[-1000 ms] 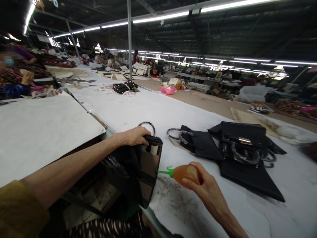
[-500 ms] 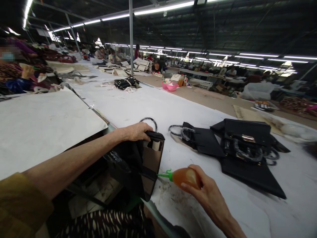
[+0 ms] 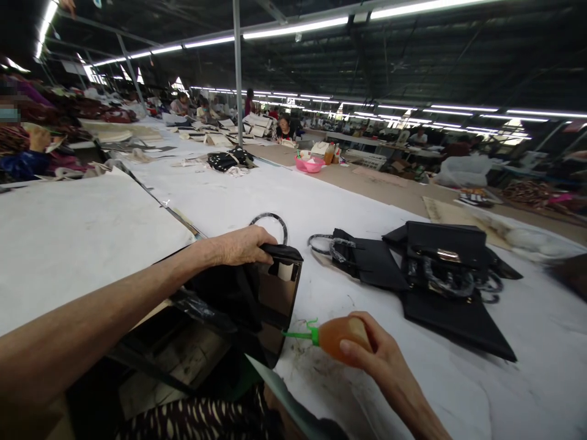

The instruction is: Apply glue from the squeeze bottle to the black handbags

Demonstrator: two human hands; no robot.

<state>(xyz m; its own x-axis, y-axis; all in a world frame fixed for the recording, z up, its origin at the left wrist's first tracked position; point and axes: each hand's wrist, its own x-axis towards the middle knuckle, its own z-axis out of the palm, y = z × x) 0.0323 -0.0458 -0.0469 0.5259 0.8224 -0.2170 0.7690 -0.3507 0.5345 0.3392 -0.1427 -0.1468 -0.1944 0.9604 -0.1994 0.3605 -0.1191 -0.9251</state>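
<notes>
My left hand (image 3: 250, 245) grips the upper edge of a black handbag (image 3: 287, 278), which lies tipped at the table edge with its brown underside facing right. A looped handle (image 3: 270, 216) wrapped in clear film rises behind that hand. In my right hand (image 3: 378, 354) is a squeeze bottle (image 3: 342, 340) of amber liquid, held on its side. Its thin green nozzle points left, the tip at the lower part of the bag's brown face; whether it touches I cannot tell.
Several black bags (image 3: 444, 263) with film-wrapped handles lie to the right on the white tabletop (image 3: 321, 195). Farther back are a pink basin (image 3: 309, 162) and a dark spotted bundle (image 3: 229, 159). A metal post (image 3: 237, 73) stands beyond. Other people sit at distant tables.
The bottle has moved slightly down, its nozzle sliding lower along the bag's brown face. My left hand keeps its hold. The whole view has shifted a little.
</notes>
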